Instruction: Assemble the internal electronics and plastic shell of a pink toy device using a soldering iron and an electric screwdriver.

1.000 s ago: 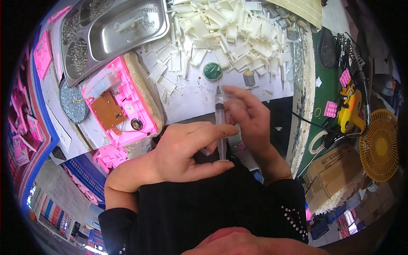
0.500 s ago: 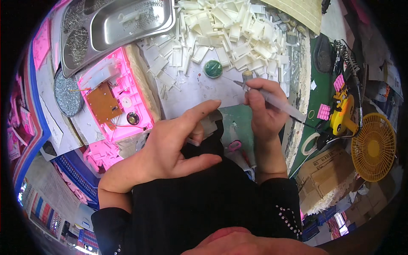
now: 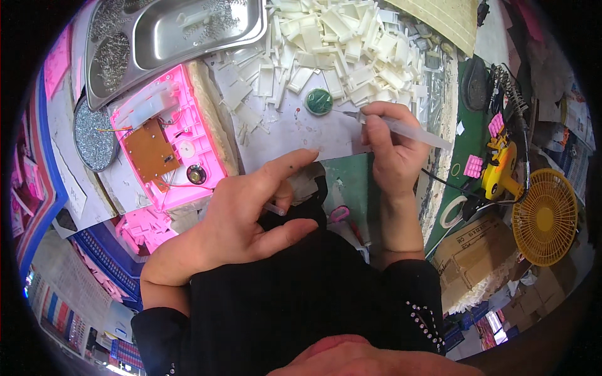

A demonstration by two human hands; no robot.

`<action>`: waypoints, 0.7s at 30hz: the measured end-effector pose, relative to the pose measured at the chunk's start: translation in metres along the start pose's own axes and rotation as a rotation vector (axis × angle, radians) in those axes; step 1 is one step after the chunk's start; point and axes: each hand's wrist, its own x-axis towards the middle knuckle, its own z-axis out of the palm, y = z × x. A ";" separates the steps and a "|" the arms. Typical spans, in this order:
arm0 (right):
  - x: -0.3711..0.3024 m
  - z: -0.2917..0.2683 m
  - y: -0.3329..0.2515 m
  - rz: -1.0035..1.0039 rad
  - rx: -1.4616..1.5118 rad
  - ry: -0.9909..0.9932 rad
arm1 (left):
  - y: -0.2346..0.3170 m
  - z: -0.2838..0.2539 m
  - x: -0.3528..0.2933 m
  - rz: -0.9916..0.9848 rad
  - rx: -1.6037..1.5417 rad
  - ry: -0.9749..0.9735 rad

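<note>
My right hand [image 3: 390, 150] grips a clear syringe [image 3: 411, 130] like a pen. Its needle tip points left, close to a small round green tin [image 3: 318, 101] on the white sheet [image 3: 295, 135]. My left hand [image 3: 248, 216] hovers nearer my body with the index finger stretched out. A small clear cap [image 3: 274, 208] is tucked under its curled middle fingers. The two hands are apart.
An open pink toy case [image 3: 188, 135] with a brown circuit board [image 3: 149, 150] lies at the left. Steel trays [image 3: 147, 53] of screws and a pile of white plastic parts [image 3: 345, 44] fill the back. A yellow fan [image 3: 545, 216], a soldering stand [image 3: 509, 84], a tape roll [image 3: 453, 212] and a cardboard box [image 3: 476, 247] are at the right.
Both hands held the syringe upright together a second ago. My right hand has since carried it right and back toward the green tin, tip leftward. The left hand let go and stayed low.
</note>
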 end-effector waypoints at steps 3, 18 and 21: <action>0.004 0.003 -0.003 0.059 -0.132 -0.012 | -0.001 -0.002 0.001 0.006 -0.007 0.006; 0.009 -0.005 -0.006 0.034 -0.223 -0.064 | -0.003 -0.010 -0.001 -0.019 0.008 -0.016; 0.009 -0.002 -0.007 0.022 -0.059 0.007 | -0.004 -0.009 -0.002 -0.022 -0.004 0.022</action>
